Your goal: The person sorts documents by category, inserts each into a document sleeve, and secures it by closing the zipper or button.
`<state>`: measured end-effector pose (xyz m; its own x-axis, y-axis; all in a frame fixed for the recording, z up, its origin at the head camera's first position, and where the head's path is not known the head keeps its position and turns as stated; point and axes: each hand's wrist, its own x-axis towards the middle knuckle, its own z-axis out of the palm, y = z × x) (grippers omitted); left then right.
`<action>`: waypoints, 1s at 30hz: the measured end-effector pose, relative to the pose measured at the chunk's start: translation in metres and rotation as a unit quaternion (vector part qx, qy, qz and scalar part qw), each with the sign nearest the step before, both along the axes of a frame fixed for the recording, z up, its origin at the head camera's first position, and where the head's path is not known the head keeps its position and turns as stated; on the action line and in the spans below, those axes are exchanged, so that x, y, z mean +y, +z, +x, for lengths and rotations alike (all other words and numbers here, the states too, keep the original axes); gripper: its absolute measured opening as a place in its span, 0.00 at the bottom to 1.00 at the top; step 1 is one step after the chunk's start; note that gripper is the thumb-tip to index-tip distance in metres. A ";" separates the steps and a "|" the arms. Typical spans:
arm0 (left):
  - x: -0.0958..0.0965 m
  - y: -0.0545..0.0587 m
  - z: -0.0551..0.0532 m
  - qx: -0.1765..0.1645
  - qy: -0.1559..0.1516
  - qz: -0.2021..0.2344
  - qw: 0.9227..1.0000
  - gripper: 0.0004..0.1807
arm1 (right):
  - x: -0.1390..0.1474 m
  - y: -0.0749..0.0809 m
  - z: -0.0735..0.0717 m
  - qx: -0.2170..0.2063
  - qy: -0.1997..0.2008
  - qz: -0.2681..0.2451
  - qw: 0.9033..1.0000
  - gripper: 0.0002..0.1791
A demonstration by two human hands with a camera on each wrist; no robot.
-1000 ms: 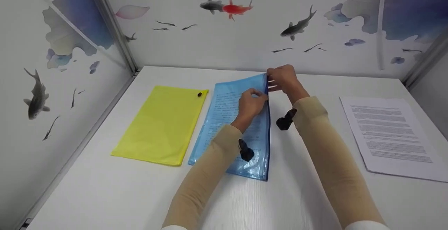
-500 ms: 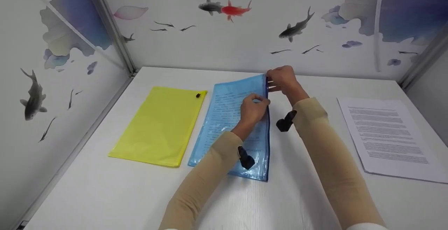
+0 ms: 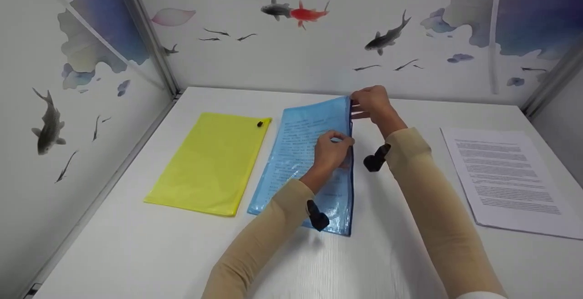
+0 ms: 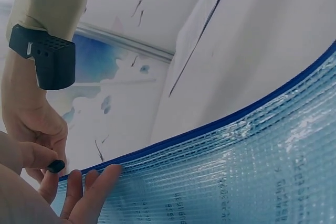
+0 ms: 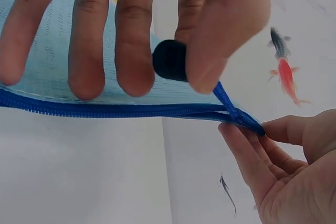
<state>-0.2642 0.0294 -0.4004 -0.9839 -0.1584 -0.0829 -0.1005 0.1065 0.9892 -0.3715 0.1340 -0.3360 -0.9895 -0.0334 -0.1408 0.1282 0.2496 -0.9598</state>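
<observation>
A blue mesh zip document pouch (image 3: 291,162) with printed paper inside stands partly raised along its right edge. My right hand (image 3: 373,103) pinches its far right corner between thumb and fingers. Lower on the same edge is my left hand (image 3: 330,153), whose thumb and index finger pinch a black zip pull (image 5: 169,60). The left hand's other fingers (image 4: 100,190) extend against the mesh, as the left wrist view shows. Dark blue zip teeth (image 5: 94,110) run along the edge in the right wrist view. A small gap shows near the corner.
Left of the blue pouch lies a yellow zip document pouch (image 3: 209,162) with a black pull (image 3: 260,124). A stack of printed paper (image 3: 505,176) lies on the right of the white table (image 3: 387,258). Fish-patterned panels (image 3: 309,62) stand behind and at the sides.
My left hand has slid along the zipped edge towards the near side, away from the right hand. My right hand keeps hold of the far corner.
</observation>
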 end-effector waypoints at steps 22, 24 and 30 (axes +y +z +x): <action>-0.012 -0.018 0.025 -0.045 -0.054 0.046 0.996 0.05 | -0.002 -0.005 -0.001 -0.005 0.013 0.004 1.000 0.19; -0.012 -0.017 0.027 -0.054 -0.059 0.059 0.995 0.05 | -0.003 -0.005 0.000 0.000 0.014 0.004 1.000 0.19; -0.012 -0.017 0.032 -0.064 -0.072 0.071 0.993 0.05 | 0.000 -0.005 -0.002 -0.001 0.013 0.008 1.000 0.19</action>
